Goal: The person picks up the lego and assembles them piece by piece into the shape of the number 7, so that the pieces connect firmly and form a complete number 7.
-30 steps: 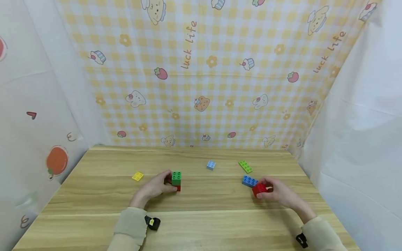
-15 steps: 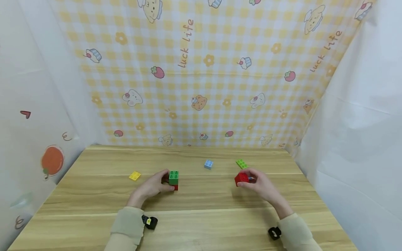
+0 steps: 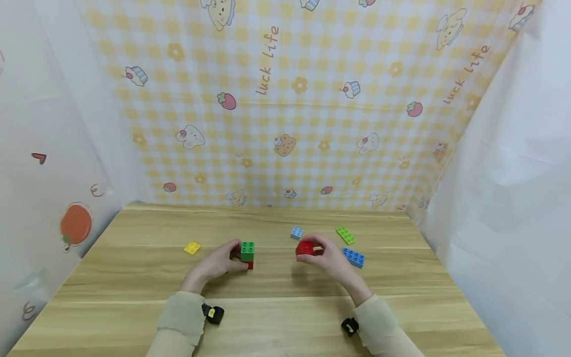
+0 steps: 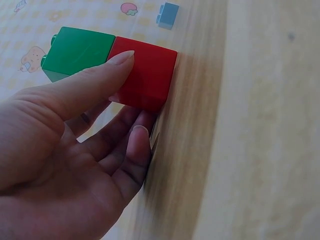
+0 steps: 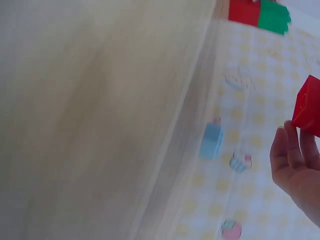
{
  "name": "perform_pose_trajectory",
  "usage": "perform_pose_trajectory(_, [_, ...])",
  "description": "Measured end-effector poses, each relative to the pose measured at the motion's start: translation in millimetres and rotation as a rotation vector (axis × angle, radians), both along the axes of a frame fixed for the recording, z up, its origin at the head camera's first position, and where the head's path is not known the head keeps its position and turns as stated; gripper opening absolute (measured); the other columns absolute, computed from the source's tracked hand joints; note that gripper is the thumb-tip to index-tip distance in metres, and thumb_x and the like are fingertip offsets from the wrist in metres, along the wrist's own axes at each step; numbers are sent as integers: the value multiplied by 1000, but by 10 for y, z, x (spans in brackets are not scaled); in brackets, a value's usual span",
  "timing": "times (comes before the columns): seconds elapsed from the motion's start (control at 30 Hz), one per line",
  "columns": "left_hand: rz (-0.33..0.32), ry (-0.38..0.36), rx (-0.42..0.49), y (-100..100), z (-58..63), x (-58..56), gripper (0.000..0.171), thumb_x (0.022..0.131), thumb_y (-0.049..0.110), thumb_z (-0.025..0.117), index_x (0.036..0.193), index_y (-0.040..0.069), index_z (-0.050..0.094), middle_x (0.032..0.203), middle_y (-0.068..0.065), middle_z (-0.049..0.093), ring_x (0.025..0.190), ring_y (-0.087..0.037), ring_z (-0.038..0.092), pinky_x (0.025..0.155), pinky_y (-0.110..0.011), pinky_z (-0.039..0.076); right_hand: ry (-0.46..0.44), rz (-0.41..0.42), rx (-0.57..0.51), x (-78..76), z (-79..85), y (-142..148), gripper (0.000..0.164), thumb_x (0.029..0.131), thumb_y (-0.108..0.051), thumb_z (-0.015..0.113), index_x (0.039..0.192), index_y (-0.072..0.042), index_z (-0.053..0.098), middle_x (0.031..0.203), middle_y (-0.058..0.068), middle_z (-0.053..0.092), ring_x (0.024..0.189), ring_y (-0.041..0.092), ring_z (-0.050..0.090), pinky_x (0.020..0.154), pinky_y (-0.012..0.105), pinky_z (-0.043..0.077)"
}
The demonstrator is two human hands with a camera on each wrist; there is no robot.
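My left hand (image 3: 219, 263) grips a two-brick stack, its thumb on the lower red brick (image 4: 146, 70) and the green brick (image 4: 82, 47) on top with studs up. The stack stands on the wooden table. My right hand (image 3: 330, 257) pinches another red brick (image 3: 305, 249) between thumb and fingers, held above the table to the right of the stack. In the right wrist view this red brick (image 5: 310, 107) is cut off by the frame's edge.
A light blue brick (image 3: 296, 233) lies behind the right hand's brick. Right of that hand are a lime green flat brick (image 3: 345, 235) and a blue brick (image 3: 354, 258). A yellow flat brick (image 3: 192, 247) lies left of the left hand. Curtains rise along the table's back edge.
My right hand has carried its red brick leftward, away from the blue brick and toward the stack. The left hand keeps its grip on the stack in the same place.
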State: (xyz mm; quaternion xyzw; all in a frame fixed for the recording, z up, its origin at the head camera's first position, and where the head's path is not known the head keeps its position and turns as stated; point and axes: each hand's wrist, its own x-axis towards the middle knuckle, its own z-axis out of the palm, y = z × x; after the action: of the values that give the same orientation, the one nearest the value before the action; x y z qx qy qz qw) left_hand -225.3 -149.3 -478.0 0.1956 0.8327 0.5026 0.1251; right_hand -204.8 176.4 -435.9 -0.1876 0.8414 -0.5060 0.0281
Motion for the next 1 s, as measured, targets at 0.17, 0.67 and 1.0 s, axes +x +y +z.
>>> perform_pose_trajectory(0.17, [-1, -6, 2, 10, 10, 2, 27, 86, 8, 75, 104, 6, 56, 102, -5, 60, 97, -24, 55, 86, -39, 44, 42, 49, 39, -44, -15, -266, 39, 84, -25, 79, 118, -10, 65, 108, 2, 64, 95, 24, 61, 80, 35, 52])
perform_pose_trajectory(0.67, [7, -9, 0, -53, 35, -26, 36, 86, 8, 76, 115, 1, 56, 105, -7, 62, 101, -23, 57, 91, -43, 45, 30, 78, 30, -151, 7, -879, 36, 85, -23, 79, 116, -12, 65, 103, -3, 64, 93, 16, 58, 76, 31, 51])
perform_pose_trajectory(1.0, [-25, -13, 26, -1, 17, -8, 32, 87, 8, 74, 114, 2, 56, 105, -7, 62, 102, -24, 57, 92, -47, 43, 57, 84, 47, -135, 80, -1093, 40, 86, -23, 78, 121, -10, 63, 106, -5, 64, 95, 11, 60, 78, 25, 51])
